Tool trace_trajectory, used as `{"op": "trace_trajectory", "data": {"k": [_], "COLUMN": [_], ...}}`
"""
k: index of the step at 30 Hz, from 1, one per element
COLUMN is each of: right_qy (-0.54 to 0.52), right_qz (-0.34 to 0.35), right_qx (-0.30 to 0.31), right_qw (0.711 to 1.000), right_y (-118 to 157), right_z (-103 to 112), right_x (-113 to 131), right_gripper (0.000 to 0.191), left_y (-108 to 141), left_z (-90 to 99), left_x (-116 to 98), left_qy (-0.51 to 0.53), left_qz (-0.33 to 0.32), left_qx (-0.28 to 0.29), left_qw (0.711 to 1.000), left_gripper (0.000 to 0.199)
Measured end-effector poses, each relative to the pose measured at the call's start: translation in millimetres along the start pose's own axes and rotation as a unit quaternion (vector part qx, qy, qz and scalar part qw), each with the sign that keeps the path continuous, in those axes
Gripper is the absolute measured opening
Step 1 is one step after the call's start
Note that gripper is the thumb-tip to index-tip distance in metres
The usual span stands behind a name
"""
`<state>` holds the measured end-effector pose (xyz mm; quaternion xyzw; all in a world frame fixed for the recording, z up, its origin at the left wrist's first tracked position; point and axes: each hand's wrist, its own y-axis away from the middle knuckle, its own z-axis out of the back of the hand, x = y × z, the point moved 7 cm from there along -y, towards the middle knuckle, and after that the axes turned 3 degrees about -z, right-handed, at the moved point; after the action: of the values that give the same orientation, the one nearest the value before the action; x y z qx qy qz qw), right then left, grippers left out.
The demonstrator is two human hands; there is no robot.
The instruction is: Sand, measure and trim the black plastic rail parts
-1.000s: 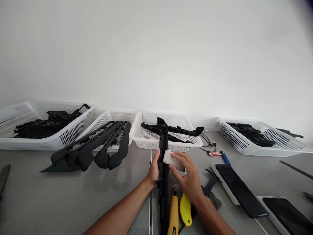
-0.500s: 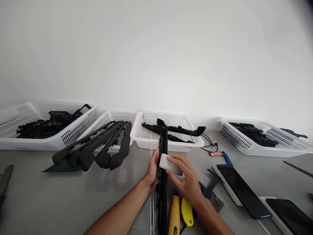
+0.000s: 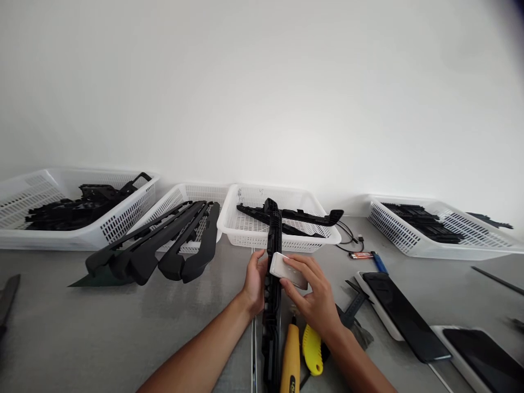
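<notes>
My left hand (image 3: 254,279) is wrapped round the left side of a long black ribbed part (image 3: 272,322), which stretches from the near edge toward the middle basket. A small white block (image 3: 289,271) is pinched between the thumb and fingers of my right hand (image 3: 313,289). The block's left end overlaps the black part; whether the two touch underneath is hidden. Below my right hand lie a yellow-handled tool (image 3: 291,355) and a bright yellow tool (image 3: 312,349).
White baskets (image 3: 282,240) with black parts line the wall. Long black trim pieces (image 3: 176,262) lean over the second basket. At right are a caliper (image 3: 355,308), a blue-handled tool (image 3: 379,263), a cable (image 3: 347,234) and two black phone-like slabs (image 3: 405,314) on white boxes.
The black part's far end has shifted slightly right and turned a little. My right hand and the white block have moved slightly up and right along it.
</notes>
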<state>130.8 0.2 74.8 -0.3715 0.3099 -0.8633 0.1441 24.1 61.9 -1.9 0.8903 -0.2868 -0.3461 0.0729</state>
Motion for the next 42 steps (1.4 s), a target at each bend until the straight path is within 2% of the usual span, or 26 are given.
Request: {"op": "trace_trajectory", "data": {"k": [5,10,14,19,26,32,36,42], "right_qy": [0.0,0.0,0.005,-0.002,-0.013,-0.009,0.009,0.009], "right_qz": [-0.015,-0.008,-0.024,-0.012,-0.02,0.015,0.004,0.019], "right_qx": [-0.015,-0.016,-0.036,-0.001,-0.04,-0.015,-0.031,0.018], "right_qw": [1.0,1.0,0.999,1.0,0.999,1.0,0.999,1.0], "right_y": [-1,-3,-4,-2,-1,-1,-2,0], "right_z": [4,7,10,3,11,5,7,0], "right_x": [-3,-2,-6,-4,-3,9,4,10], "right_gripper": [0.029,0.03,0.029,0.03,0.032,0.032,0.029,0.031], "left_y": [0,-1,1,4,0,-4,-3,-5], "left_z": [1.3,-7.7,-11.8,-13.6,-10.8,-6.5,-5.8,-6.3], "left_x": [3,2,-3,-1,2,9,11,12], "left_qy": [0.014,0.008,-0.006,-0.01,0.035,0.043,0.043,0.02], "left_qz": [0.01,-0.01,-0.04,0.002,-0.015,0.011,0.037,0.052], "left_qx": [-0.009,0.042,0.039,0.04,0.031,0.031,0.033,0.066], "left_qw": [1.0,0.999,0.998,0.999,0.999,0.999,0.998,0.996], "left_gripper": [0.055,0.043,0.036,0.05,0.037,0.03,0.037,0.056]}}
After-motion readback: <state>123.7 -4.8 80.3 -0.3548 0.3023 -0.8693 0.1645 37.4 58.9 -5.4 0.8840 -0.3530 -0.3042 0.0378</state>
